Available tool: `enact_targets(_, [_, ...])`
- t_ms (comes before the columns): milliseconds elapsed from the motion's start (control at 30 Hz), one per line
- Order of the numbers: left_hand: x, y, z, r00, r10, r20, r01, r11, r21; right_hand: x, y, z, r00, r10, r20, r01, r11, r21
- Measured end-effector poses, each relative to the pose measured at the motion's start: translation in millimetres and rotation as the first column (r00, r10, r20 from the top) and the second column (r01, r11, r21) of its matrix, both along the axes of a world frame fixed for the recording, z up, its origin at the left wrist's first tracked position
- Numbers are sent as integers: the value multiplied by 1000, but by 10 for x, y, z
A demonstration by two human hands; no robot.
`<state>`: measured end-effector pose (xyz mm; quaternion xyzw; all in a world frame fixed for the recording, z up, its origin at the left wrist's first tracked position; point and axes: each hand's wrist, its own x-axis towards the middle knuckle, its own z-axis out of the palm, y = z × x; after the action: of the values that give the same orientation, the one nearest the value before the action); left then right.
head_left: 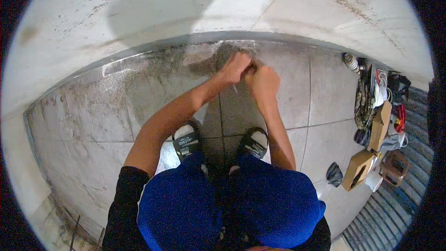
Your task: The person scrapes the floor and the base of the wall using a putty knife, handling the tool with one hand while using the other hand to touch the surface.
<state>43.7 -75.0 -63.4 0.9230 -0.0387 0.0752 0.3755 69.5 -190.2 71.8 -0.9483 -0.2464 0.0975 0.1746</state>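
Observation:
Out in front of my knees, above the tiled floor [288,93], my two hands meet near the base of the wall. My left hand [237,67] is closed, its fingers curled in toward the other hand. Beside it, slightly nearer to me, my right hand [263,83] is closed as well, knuckles up. Between them shows a small dark spot, and a faint pale sliver hangs below; whatever they grip is too small and blurred to name.
The white wall [241,4] curves across the front, with a grey strip at its foot. My sandalled feet [186,140] stand on the tiles. At right lie an open cardboard box [358,169], a black bag [334,175], a brown basket [395,167], cables and a spiral bulb [351,62].

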Motion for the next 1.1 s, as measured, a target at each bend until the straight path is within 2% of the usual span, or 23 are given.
enact_targets(33, [69,94,344,1000,-16,7,16,998,-60,70,35,7,1000,9,13,-8,1000,-26])
enact_targets(67, [13,101,706,999,52,15,-50,994,-100,114,64,19,1000,16,23,-15,999,-51])
enact_targets(167, [5,37,557,995,-45,83,52,995,-82,19,-73,-17,1000,8,-2,-8,999,-38])
enact_targets(200, [-74,-30,365,994,-20,104,9,995,102,-14,-97,-43,1000,2,-23,-2,1000,-15])
enact_targets(300, [14,-16,20,997,-30,-65,36,995,90,11,-6,-4,999,-15,-40,12,996,-89])
enact_targets(333, [65,52,208,996,0,90,10,994,-105,62,13,-32,1000,13,13,-12,998,-67])
enact_targets(367, [75,97,324,971,114,209,-108,993,-43,161,69,-66,997,41,69,-38,998,-45])
enact_targets(400, [138,138,392,986,88,139,-86,996,-20,232,119,-72,989,69,133,-68,998,-15])
enact_targets(533, [-7,47,662,968,-11,-252,30,997,71,10,9,-123,999,30,44,-30,1000,-8])
enact_targets(567, [-55,-11,577,991,28,-130,-13,993,119,-154,-96,-194,1000,4,10,-3,999,-31])
enact_targets(633, [-188,-177,-79,989,88,119,-111,973,202,-242,-96,-239,1000,-10,-10,9,999,-45])
enact_targets(667, [-180,-139,-273,979,78,186,-116,973,201,-229,-67,-229,1000,-1,4,1,999,-40])
enact_targets(700, [-176,-86,-159,965,68,253,-121,972,202,-209,-64,-218,1000,4,17,-3,999,-41])
enact_targets(733, [-155,5,-36,996,41,80,-55,983,178,-124,-36,-216,999,21,32,-20,1000,-7])
enact_targets(767, [-75,110,374,996,7,-87,6,989,149,30,48,-217,998,37,56,-39,999,33])
enact_targets(800, [57,147,646,953,31,-301,24,983,179,117,80,-206,995,50,82,-56,996,75])
enact_targets(900, [-25,144,346,998,7,70,-9,999,32,59,8,-213,996,62,67,-64,998,27])
enact_targets(933, [-202,13,262,964,66,257,-103,986,133,-19,-35,-203,998,51,42,-52,999,14])
enact_targets(1000, [-236,-73,113,990,116,81,-134,955,267,-243,-118,-191,999,34,-22,-34,999,-11])
enact_targets(1033, [-261,-91,193,990,144,-12,-132,935,330,-249,-52,-211,999,43,-25,-43,999,14])
enact_targets(1100, [-186,136,449,984,27,-177,17,971,238,-189,60,-243,998,50,-28,-49,998,44])
